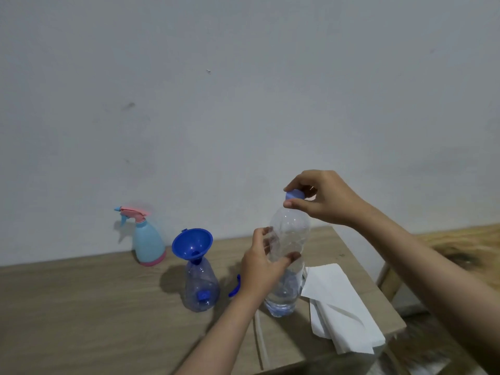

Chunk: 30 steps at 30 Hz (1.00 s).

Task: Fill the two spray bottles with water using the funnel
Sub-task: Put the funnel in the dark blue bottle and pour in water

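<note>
A clear water bottle (289, 239) stands upright on the wooden table (81, 307) with a little water at its bottom. My left hand (261, 266) grips its middle. My right hand (322, 198) pinches the blue cap (294, 195) on its top. To the left, a blue funnel (192, 246) sits in the neck of a transparent blue spray bottle (201, 286) that has no spray head. A light blue spray bottle (149, 243) with a pink trigger head stands further left by the wall.
White folded paper towels (341, 307) lie to the right of the water bottle near the table's right edge. A blue spray-head part (234, 286) and its thin tube (261, 342) lie behind my left arm. A wooden surface (465, 247) is at far right.
</note>
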Each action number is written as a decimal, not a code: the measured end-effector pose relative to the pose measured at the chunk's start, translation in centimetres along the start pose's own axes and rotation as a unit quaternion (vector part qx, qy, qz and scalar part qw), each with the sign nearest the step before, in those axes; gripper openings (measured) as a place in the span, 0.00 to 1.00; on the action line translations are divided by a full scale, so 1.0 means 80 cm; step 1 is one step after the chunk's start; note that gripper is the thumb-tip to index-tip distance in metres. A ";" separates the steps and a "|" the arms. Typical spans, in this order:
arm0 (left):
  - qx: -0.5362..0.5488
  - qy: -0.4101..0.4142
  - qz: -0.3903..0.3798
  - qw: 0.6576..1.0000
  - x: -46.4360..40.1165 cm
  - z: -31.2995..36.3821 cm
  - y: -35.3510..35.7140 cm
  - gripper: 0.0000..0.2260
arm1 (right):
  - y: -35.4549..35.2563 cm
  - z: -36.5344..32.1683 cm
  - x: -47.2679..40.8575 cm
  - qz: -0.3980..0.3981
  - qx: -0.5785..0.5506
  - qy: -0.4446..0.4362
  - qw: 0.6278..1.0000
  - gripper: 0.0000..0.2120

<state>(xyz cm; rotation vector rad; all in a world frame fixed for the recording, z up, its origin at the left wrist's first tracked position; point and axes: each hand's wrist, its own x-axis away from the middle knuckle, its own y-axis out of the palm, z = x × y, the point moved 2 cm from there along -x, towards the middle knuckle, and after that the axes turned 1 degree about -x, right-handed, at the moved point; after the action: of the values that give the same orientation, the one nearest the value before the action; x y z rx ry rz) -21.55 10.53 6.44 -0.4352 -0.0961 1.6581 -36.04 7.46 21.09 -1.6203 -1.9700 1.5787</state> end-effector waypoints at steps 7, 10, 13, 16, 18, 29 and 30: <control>0.000 -0.008 0.004 1.000 -0.003 -0.002 0.001 0.29 | -0.009 0.002 -0.012 -0.078 -0.027 0.016 0.997 0.11; -0.009 -0.003 0.008 1.000 -0.003 -0.002 0.001 0.29 | -0.011 0.001 -0.013 -0.095 -0.026 0.017 0.995 0.11; -0.018 0.005 0.010 1.000 -0.005 -0.004 0.001 0.29 | -0.013 -0.001 -0.015 -0.095 0.029 0.009 0.995 0.15; -0.015 0.006 0.011 1.000 -0.006 -0.007 0.002 0.30 | -0.013 -0.006 -0.021 -0.059 0.122 0.013 0.991 0.19; -0.018 0.005 0.009 1.000 -0.006 -0.008 0.002 0.30 | -0.012 -0.009 -0.027 -0.063 0.145 0.006 0.987 0.17; -0.003 0.012 0.007 1.000 -0.007 -0.011 0.004 0.30 | -0.026 -0.004 -0.038 -0.191 0.010 -0.007 0.982 0.12; -0.004 0.014 0.005 1.000 -0.008 -0.013 0.004 0.30 | -0.027 -0.004 -0.038 -0.200 -0.008 -0.009 0.980 0.13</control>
<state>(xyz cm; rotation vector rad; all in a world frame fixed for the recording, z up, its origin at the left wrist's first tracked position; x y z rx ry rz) -21.46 9.67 5.54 -0.4662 -0.0806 1.6615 -35.90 5.56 24.32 -1.1195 -2.1508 1.4235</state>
